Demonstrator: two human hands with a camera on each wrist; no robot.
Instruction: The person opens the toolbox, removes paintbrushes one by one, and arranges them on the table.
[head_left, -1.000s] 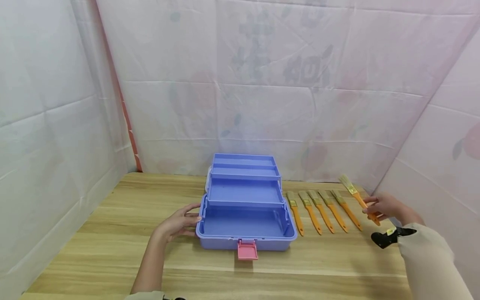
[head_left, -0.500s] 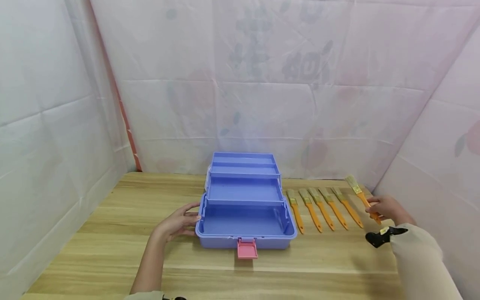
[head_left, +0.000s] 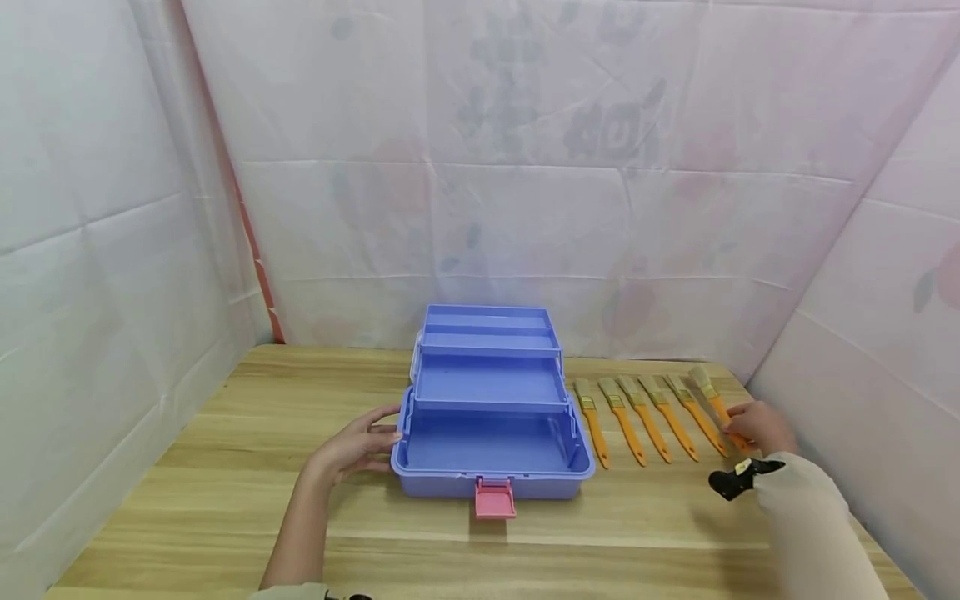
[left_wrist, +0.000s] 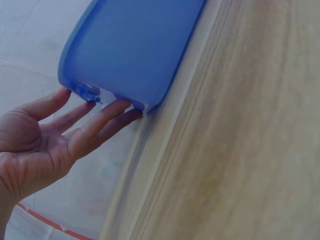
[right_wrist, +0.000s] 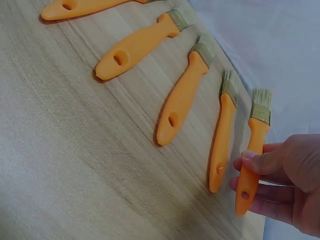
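Note:
An opened blue-violet toolbox (head_left: 435, 486) with stepped trays (head_left: 491, 382) and a pink latch (head_left: 494, 503) stands mid-table in the head view. My left hand (head_left: 360, 446) rests its extended fingers against the box's left end; in the left wrist view the thumb (left_wrist: 52, 104) is at the rim, the other fingers spread along the wall. At the right, my right hand (head_left: 761, 427) pinches the orange handle of a paintbrush (right_wrist: 258, 131) between thumb and fingers, bristles pointing away. This brush is close over the wood, beside the rightmost lying paintbrush (right_wrist: 223, 130).
Several matching paintbrushes (head_left: 655, 415) lie in a slanted row between the box and my right hand. White printed sheeting (head_left: 337, 225) hangs behind the wooden table (head_left: 225, 467) and along both sides. A black strap piece (head_left: 738, 481) sits at my right wrist.
My right hand has come down and to the left with the paintbrush, nearer the row's right end. The left hand and the toolbox stay put.

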